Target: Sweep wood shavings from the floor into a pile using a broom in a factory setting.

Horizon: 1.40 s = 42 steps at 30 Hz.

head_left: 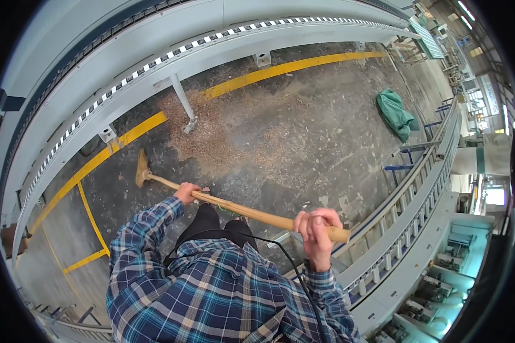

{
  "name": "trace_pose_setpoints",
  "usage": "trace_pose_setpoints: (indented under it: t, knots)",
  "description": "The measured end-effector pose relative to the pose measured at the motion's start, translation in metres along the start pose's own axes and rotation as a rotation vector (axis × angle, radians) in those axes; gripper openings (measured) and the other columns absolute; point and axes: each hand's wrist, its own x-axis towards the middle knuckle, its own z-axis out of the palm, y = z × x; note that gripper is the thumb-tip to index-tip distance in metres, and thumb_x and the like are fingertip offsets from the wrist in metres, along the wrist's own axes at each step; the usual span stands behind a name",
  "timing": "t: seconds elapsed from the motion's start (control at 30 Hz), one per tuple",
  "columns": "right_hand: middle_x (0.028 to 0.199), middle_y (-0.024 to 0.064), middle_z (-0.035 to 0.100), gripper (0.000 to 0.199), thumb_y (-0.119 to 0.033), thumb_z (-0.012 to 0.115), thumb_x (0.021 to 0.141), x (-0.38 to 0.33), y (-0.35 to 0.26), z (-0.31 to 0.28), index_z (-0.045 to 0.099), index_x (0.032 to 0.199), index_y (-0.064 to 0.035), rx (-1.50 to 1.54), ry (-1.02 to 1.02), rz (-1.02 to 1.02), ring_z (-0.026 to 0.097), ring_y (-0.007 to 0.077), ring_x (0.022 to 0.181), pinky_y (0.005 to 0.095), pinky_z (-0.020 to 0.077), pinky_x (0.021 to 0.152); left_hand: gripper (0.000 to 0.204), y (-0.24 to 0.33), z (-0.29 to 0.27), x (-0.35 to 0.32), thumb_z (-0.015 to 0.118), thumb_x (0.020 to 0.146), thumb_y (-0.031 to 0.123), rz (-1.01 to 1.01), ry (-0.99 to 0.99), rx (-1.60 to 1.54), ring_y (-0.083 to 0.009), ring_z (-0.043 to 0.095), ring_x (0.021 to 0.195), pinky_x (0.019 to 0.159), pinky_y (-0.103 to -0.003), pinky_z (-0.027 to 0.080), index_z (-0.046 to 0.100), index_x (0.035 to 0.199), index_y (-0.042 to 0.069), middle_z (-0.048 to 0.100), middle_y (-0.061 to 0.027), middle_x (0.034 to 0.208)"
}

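A broom with a long wooden handle [252, 212] lies slanted across the front of my body. Its straw-coloured head [142, 168] is low at the left, close to the yellow floor line. My left hand [187, 193] is closed around the handle, toward the head end. Near the thick top end, my right hand [317, 228] wraps its fingers over the same handle. Ahead of me, wood shavings and dust [229, 137] are scattered on the dark concrete floor, densest around a metal support leg [183, 103].
A long grey machine with a toothed rail [212, 39] runs along the far and left sides on feet. A yellow line [280, 70] follows it. At the right lie a green sack [395, 115] and a roller conveyor [392, 240]. A black cable [289, 257] hangs beside my body.
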Motion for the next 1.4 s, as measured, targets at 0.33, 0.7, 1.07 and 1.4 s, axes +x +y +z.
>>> trace_pose_setpoints:
  t: [0.33, 0.7, 1.07, 1.4]
  knots:
    - [0.047, -0.0028, 0.034, 0.011, -0.01, 0.049, 0.089, -0.099, -0.098, 0.027, 0.049, 0.097, -0.0029, -0.461, 0.403, -0.394, 0.029, 0.0071, 0.035, 0.0252, 0.0284, 0.041, 0.014, 0.139, 0.09, 0.097, 0.062, 0.064, 0.011, 0.493, 0.017, -0.215, -0.0327, 0.06, 0.073, 0.063, -0.046, 0.042, 0.055, 0.076, 0.014, 0.06, -0.009, 0.07]
    - [0.052, -0.0065, 0.028, 0.024, -0.005, 0.039, 0.097, -0.129, -0.181, 0.042, 0.05, 0.112, 0.0101, -0.225, 0.164, -0.754, 0.02, 0.0012, 0.036, 0.0191, 0.0201, 0.033, 0.016, 0.226, 0.018, 0.048, 0.062, 0.067, 0.008, 0.593, 0.121, -0.223, -0.033, 0.057, 0.063, 0.057, -0.046, 0.039, 0.046, 0.069, 0.01, 0.051, -0.0099, 0.059]
    - [0.046, -0.0054, 0.027, 0.004, -0.004, 0.043, 0.09, -0.131, -0.088, 0.085, 0.044, 0.092, -0.0001, -0.416, 0.449, -0.621, 0.022, 0.0042, 0.033, 0.0217, 0.0241, 0.033, 0.011, 0.153, 0.058, 0.068, 0.058, 0.075, 0.008, 0.628, 0.079, -0.27, -0.0359, 0.056, 0.062, 0.056, -0.045, 0.042, 0.048, 0.071, 0.005, 0.052, -0.0147, 0.06]
    - [0.057, -0.0025, 0.035, 0.064, -0.017, 0.052, 0.094, -0.163, -0.166, 0.035, 0.018, 0.142, 0.0078, -0.284, 0.186, -0.913, 0.031, 0.0049, 0.042, 0.0202, 0.0311, 0.047, 0.016, 0.237, 0.009, 0.096, 0.06, 0.068, 0.002, 0.733, 0.351, -0.225, -0.0277, 0.059, 0.071, 0.066, -0.04, 0.035, 0.051, 0.078, 0.01, 0.055, -0.0054, 0.065]
